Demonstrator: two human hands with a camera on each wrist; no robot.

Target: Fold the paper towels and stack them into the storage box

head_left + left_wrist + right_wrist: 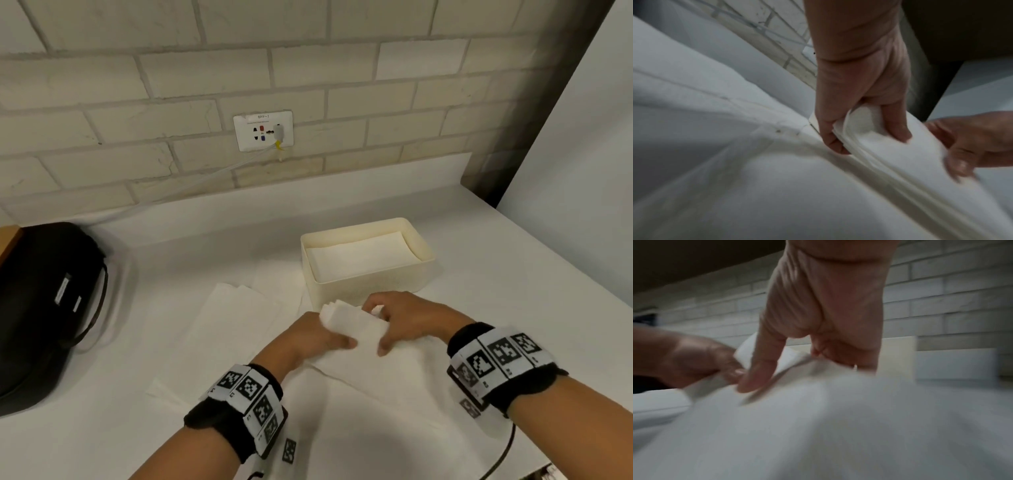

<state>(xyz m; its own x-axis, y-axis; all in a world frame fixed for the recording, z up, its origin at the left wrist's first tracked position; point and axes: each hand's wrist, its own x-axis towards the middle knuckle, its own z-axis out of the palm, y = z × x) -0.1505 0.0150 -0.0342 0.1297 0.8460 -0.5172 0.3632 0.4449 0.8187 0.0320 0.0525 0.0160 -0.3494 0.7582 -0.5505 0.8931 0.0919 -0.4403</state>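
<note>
Both hands grasp folded paper towel point(352, 323) | left wrist: layered edge pinched | head only: storage box point(368, 284) holds towel

Utility room: brick wall point(205, 85); counter point(496, 267)

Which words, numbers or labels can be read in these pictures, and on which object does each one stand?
"BPP-1", faint and only roughly legible: top of the white wall socket plate.
Smaller line under it on the plate: too blurred to read.
White labels on the black bag: too small to read.
Black-and-white square marker codes with tiny characters on the wristbands: characters not legible.
Wrist views: no text.
</note>
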